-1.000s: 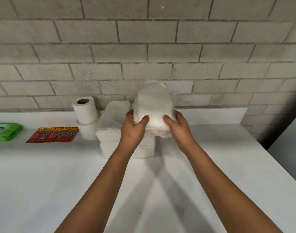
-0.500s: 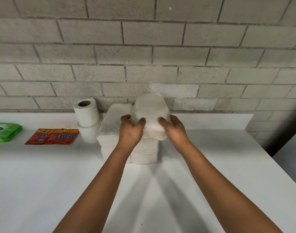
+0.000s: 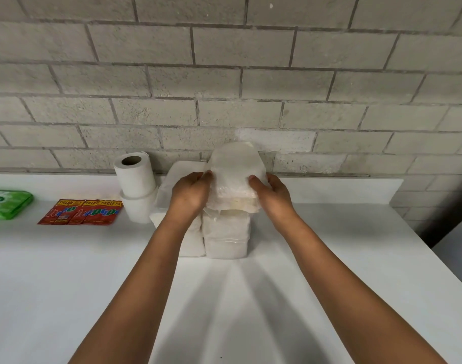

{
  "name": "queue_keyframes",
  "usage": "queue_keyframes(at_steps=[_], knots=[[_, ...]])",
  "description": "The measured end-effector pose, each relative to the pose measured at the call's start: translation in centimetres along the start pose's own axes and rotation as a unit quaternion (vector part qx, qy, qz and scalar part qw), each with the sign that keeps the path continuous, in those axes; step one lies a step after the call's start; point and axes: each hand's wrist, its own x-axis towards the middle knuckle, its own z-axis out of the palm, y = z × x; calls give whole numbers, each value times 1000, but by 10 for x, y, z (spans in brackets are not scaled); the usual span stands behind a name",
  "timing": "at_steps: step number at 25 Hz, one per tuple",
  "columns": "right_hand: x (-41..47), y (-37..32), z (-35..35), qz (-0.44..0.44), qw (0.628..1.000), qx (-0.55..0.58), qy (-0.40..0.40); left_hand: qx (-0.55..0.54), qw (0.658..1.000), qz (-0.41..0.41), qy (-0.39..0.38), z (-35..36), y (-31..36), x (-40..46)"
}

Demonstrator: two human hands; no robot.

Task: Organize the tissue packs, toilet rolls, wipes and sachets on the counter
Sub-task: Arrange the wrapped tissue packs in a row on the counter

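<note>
Tissue pack (image 3: 235,172), white counter (image 3: 67,285), block wall (image 3: 224,74)

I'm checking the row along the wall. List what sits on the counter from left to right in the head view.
green wipes pack → red sachets → two stacked toilet rolls → left stack of tissue packs → right stack, whose top tissue pack the left hand and right hand hold.
</note>
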Motion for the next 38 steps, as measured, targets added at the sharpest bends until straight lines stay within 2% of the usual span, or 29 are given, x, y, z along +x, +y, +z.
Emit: queue_keyframes(at_steps=[4, 8, 11, 16, 22, 24, 28, 38], knots=[[6, 5, 9, 3, 1000, -22, -10, -41, 998, -49, 5, -7, 3, 9], [9, 13, 16, -2, 1000, -23, 4, 57, 997, -23, -48, -8, 5, 8], [6, 17, 18, 5, 999, -46, 2, 85, 993, -7, -79, -10, 1, 4], [2, 23, 9, 39, 998, -37, -17, -37, 998, -20, -56, -29, -7, 2], [-7, 31, 6, 50, 997, -23, -50, 43, 995, 15, -91, -28, -13, -6], [-7, 29, 8, 47, 996, -27, -68, 61, 995, 22, -78, -24, -15, -10], [-3, 28, 6, 49, 994, -36, -96, 31, 998, 9, -55, -24, -15, -9], [-6, 25, -1, 88, 986, -69, -124, 48, 997, -1, -55, -24, -11, -9]])
